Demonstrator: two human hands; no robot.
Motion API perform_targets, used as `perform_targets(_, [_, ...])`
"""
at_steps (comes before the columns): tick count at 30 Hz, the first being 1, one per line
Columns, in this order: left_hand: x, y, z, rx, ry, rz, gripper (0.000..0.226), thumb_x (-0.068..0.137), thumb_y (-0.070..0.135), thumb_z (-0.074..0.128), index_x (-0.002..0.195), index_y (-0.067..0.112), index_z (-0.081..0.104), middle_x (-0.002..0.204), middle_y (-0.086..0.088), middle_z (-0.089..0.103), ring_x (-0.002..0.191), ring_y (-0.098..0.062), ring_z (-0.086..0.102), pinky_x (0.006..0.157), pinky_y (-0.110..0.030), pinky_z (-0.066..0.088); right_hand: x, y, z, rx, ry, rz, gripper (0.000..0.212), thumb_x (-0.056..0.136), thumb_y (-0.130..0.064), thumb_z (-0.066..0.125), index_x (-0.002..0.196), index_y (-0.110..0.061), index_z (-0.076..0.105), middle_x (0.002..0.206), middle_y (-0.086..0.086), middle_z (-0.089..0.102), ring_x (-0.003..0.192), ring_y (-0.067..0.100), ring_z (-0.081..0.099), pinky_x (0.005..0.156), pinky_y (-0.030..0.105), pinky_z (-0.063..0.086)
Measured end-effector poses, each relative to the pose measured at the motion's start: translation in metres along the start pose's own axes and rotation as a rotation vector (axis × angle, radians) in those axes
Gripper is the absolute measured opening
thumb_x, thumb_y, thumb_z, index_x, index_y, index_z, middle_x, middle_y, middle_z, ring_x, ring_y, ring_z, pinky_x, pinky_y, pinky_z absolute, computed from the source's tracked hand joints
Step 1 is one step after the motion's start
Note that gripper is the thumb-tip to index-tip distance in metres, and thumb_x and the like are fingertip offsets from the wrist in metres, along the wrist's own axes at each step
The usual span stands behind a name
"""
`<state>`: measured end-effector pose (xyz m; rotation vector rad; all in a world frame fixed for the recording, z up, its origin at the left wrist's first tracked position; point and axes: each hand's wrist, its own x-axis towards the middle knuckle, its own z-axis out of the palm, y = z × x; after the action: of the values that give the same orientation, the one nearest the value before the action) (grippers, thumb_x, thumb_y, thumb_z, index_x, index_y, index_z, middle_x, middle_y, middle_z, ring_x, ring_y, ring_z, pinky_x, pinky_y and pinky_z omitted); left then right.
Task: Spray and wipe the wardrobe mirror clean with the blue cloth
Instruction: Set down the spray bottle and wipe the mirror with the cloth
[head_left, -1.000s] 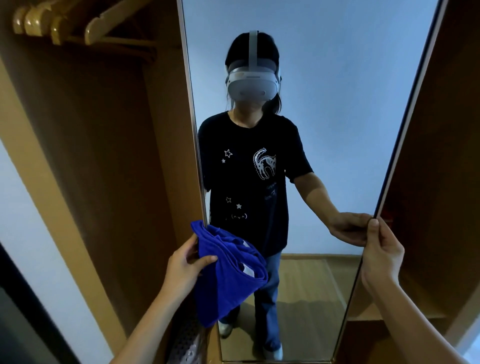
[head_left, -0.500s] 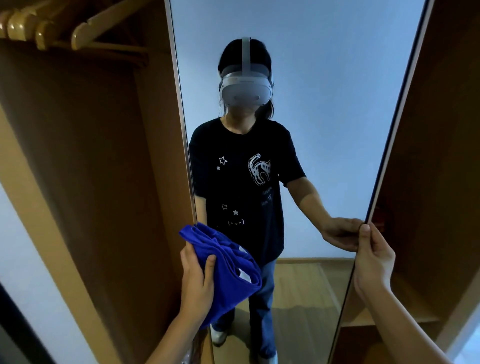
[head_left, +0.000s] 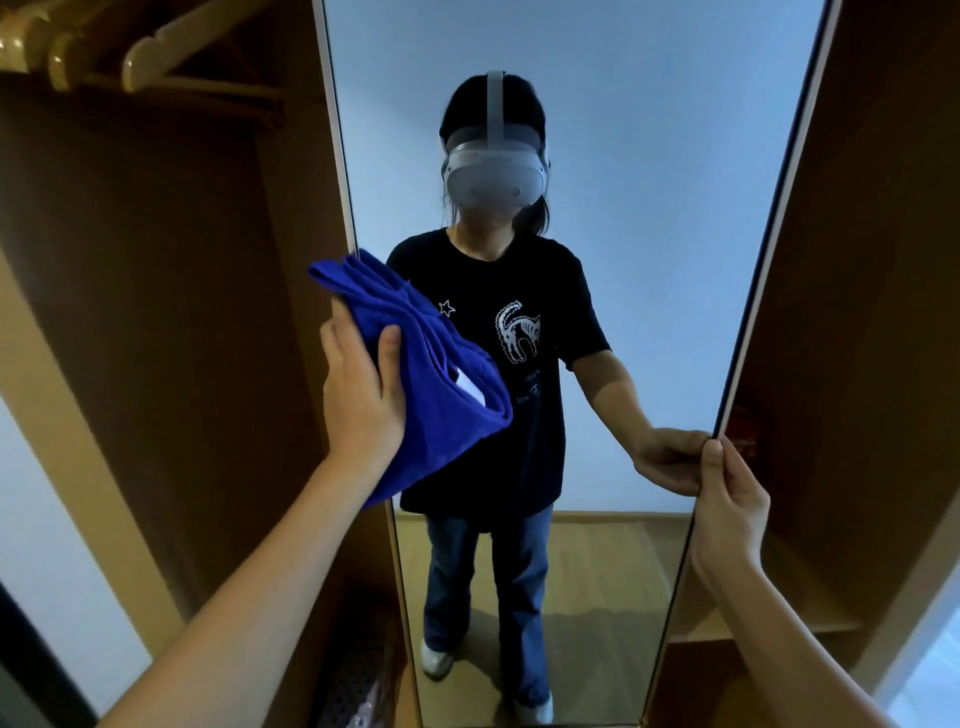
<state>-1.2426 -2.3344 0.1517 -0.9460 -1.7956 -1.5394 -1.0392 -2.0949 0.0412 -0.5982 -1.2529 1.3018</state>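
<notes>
The tall wardrobe mirror (head_left: 649, 208) fills the middle of the view and reflects a person in a dark T-shirt and a headset. My left hand (head_left: 363, 395) grips the bunched blue cloth (head_left: 441, 379) and holds it against the mirror's left side, at chest height of the reflection. My right hand (head_left: 730, 509) pinches the mirror's right edge, thumb on the glass side. No spray bottle is in view.
The open wooden wardrobe (head_left: 156, 312) stands on the left, with wooden hangers (head_left: 150, 57) on a rail at the top. A perforated object (head_left: 358, 686) lies on the wardrobe floor. On the right, wooden shelves (head_left: 831, 613) sit behind the mirror door.
My left hand has lifted the blue cloth from low on the mirror's left edge up to chest height. My right hand keeps its hold on the right edge.
</notes>
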Motion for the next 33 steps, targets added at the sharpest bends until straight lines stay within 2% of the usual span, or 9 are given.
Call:
perform_targets(3, [0.000, 0.003, 0.000, -0.008, 0.014, 0.016, 0.058, 0.099, 0.050, 0.031, 0.150, 0.026, 0.017, 0.130, -0.001, 0.043, 0.091, -0.003, 0.055, 0.073, -0.011, 0.040, 0.000, -0.007, 0.000, 0.007, -0.015, 0.020, 0.020, 0.099, -0.025, 0.052, 0.104, -0.035, 0.069, 0.095, -0.017, 0.072, 0.108, 0.010, 0.065, 0.091, 0.019, 0.052])
perform_targets(6, [-0.019, -0.008, 0.001, -0.037, 0.001, 0.002, 0.057, 0.097, 0.055, 0.031, 0.147, 0.031, 0.018, 0.125, 0.007, 0.042, 0.092, 0.008, 0.053, 0.074, -0.010, 0.039, 0.003, -0.012, -0.004, 0.044, -0.056, 0.036, 0.016, 0.096, -0.027, 0.056, 0.106, -0.032, 0.068, 0.104, -0.008, 0.072, 0.113, 0.017, 0.063, 0.100, 0.032, 0.047])
perform_targets(7, [-0.026, -0.012, 0.002, -0.042, -0.008, -0.009, 0.058, 0.096, 0.057, 0.030, 0.147, 0.031, 0.019, 0.124, 0.008, 0.042, 0.092, 0.010, 0.052, 0.073, -0.009, 0.040, 0.005, -0.013, -0.006, 0.061, -0.073, 0.045, 0.023, 0.091, -0.037, 0.061, 0.111, -0.027, 0.068, 0.110, -0.002, 0.071, 0.117, 0.020, 0.062, 0.103, 0.036, 0.046])
perform_targets(10, [-0.044, -0.020, 0.003, -0.039, -0.031, -0.033, 0.059, 0.096, 0.056, 0.030, 0.146, 0.026, 0.023, 0.121, 0.002, 0.045, 0.090, 0.012, 0.052, 0.071, -0.002, 0.041, 0.006, -0.019, -0.011, 0.086, -0.132, 0.037, 0.084, 0.062, -0.072, 0.072, 0.125, -0.016, 0.066, 0.119, 0.005, 0.069, 0.119, 0.019, 0.061, 0.105, 0.038, 0.044])
perform_targets(16, [-0.036, -0.013, 0.004, -0.008, -0.007, -0.033, 0.047, 0.101, 0.039, 0.035, 0.143, 0.020, 0.027, 0.120, -0.003, 0.046, 0.090, 0.013, 0.051, 0.073, 0.000, 0.038, 0.026, -0.062, 0.005, 0.086, -0.129, -0.085, 0.023, 0.098, -0.034, 0.055, 0.102, -0.023, 0.075, 0.100, -0.002, 0.074, 0.107, 0.018, 0.066, 0.100, 0.042, 0.049])
perform_targets(19, [-0.020, -0.002, 0.002, -0.010, 0.005, -0.010, 0.048, 0.101, 0.039, 0.034, 0.144, 0.019, 0.027, 0.121, -0.003, 0.046, 0.091, 0.012, 0.051, 0.074, -0.002, 0.038, 0.036, -0.085, 0.017, 0.074, -0.108, -0.109, 0.029, 0.100, -0.028, 0.055, 0.082, -0.036, 0.076, 0.085, -0.012, 0.074, 0.095, 0.009, 0.068, 0.090, 0.032, 0.052])
perform_targets(26, [0.037, 0.023, -0.004, -0.015, 0.055, 0.045, 0.056, 0.100, 0.048, 0.033, 0.150, 0.025, 0.020, 0.130, 0.003, 0.045, 0.099, 0.004, 0.053, 0.082, -0.010, 0.038, 0.041, -0.090, 0.021, 0.083, -0.076, -0.095, 0.028, 0.098, -0.026, 0.058, 0.079, -0.037, 0.076, 0.083, -0.015, 0.074, 0.095, 0.006, 0.068, 0.096, 0.036, 0.051])
perform_targets(31, [0.017, 0.016, -0.002, -0.019, 0.046, 0.037, 0.058, 0.099, 0.051, 0.031, 0.149, 0.024, 0.020, 0.127, 0.000, 0.045, 0.099, -0.005, 0.054, 0.079, -0.015, 0.041, 0.053, -0.097, 0.021, 0.139, -0.141, -0.104, 0.023, 0.098, -0.027, 0.056, 0.085, -0.020, 0.074, 0.085, -0.003, 0.072, 0.099, 0.021, 0.067, 0.099, 0.046, 0.049])
perform_targets(33, [0.007, 0.010, -0.002, -0.017, 0.033, 0.025, 0.058, 0.099, 0.052, 0.030, 0.149, 0.025, 0.019, 0.123, 0.001, 0.045, 0.096, -0.004, 0.055, 0.076, -0.018, 0.044, 0.057, -0.108, 0.027, 0.142, -0.139, -0.144, 0.028, 0.098, -0.031, 0.056, 0.076, -0.018, 0.069, 0.079, -0.001, 0.066, 0.089, 0.016, 0.064, 0.089, 0.036, 0.050])
